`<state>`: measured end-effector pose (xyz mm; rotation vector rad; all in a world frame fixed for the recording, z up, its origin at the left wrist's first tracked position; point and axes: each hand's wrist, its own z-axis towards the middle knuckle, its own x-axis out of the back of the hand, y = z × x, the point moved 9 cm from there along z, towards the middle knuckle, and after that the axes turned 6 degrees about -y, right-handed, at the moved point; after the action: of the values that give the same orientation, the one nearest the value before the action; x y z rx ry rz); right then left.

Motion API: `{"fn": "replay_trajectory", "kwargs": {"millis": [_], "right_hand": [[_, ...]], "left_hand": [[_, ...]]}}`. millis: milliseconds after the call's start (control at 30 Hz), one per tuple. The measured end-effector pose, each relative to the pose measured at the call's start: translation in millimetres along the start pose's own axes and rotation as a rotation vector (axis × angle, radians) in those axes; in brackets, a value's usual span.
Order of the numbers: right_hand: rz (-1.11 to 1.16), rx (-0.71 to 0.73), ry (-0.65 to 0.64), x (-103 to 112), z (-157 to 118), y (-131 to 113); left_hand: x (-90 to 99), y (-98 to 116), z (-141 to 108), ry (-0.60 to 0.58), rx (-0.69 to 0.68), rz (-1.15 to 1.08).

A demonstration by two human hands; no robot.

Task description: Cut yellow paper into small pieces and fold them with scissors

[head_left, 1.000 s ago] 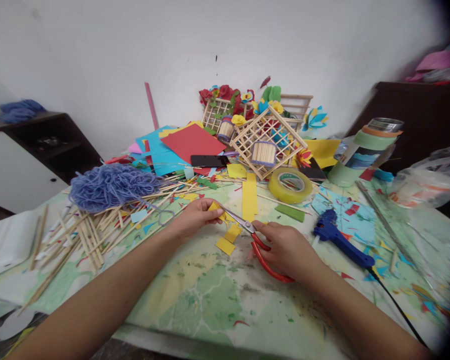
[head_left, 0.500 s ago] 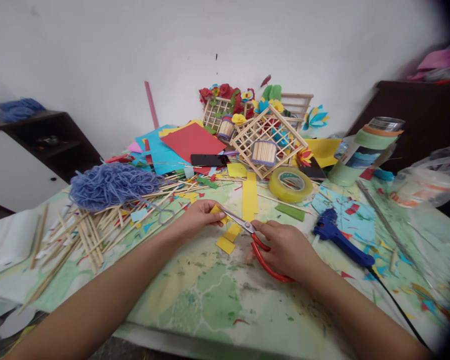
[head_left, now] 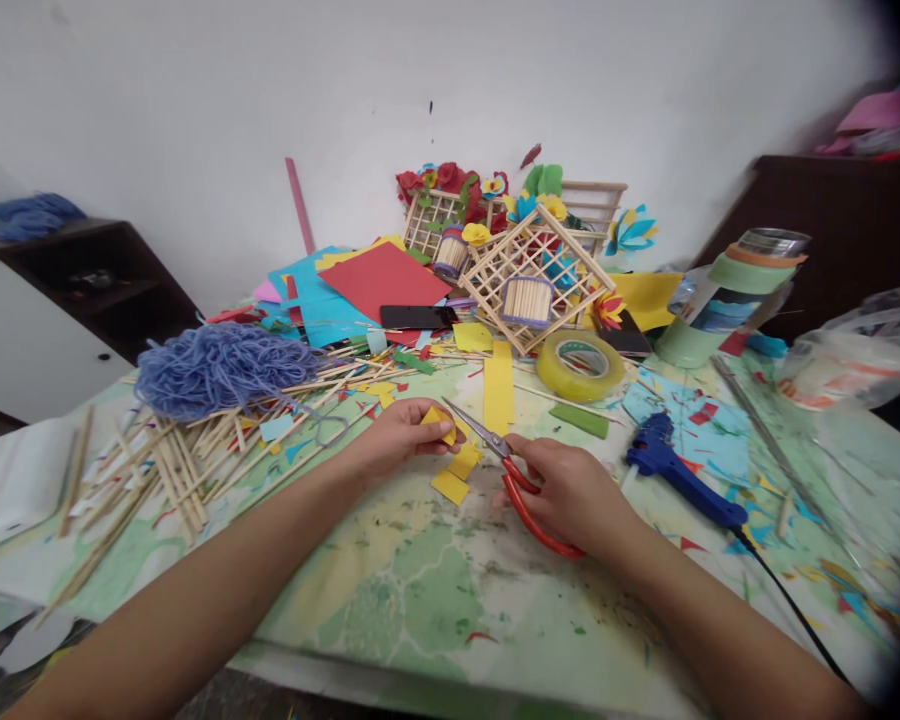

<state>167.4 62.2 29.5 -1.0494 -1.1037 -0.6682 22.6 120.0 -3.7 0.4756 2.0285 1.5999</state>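
Note:
Between the thumb and fingers of my left hand is a small piece of yellow paper. My right hand grips red-handled scissors. Their metal blades point up and left, with the tips beside the yellow piece; whether they touch it I cannot tell. Below the blades, small yellow paper pieces lie on the table. A longer yellow paper strip lies just behind the scissors.
A blue glue gun and a tape roll lie to the right. Blue yarn and wooden sticks cover the left. Behind stand a stick lattice and paper flowers. A green bottle stands at the back right.
The scissor blades have shifted slightly away from the yellow paper in my left hand, which has turned a little. The whole view has moved slightly.

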Motion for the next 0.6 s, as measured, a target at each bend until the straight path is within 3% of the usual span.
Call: {"fn": "replay_trajectory", "kwargs": {"millis": [267,400,600], "right_hand": [[0.179,-0.025,0.093,7.1,0.6,7.3],[0.401,-0.005,0.159,7.8,-0.6,7.3],[0.75,0.033,0.054,-10.9,-0.3,-6.1]], "left_hand": [[-15.5,-9.9,-5.2,-0.04,-0.003,0.15],[-28.6,-17.3,-7.9,-0.081,0.051,0.336],[-60.0,-17.2,-13.0,-0.171,-0.061,0.579]]}}
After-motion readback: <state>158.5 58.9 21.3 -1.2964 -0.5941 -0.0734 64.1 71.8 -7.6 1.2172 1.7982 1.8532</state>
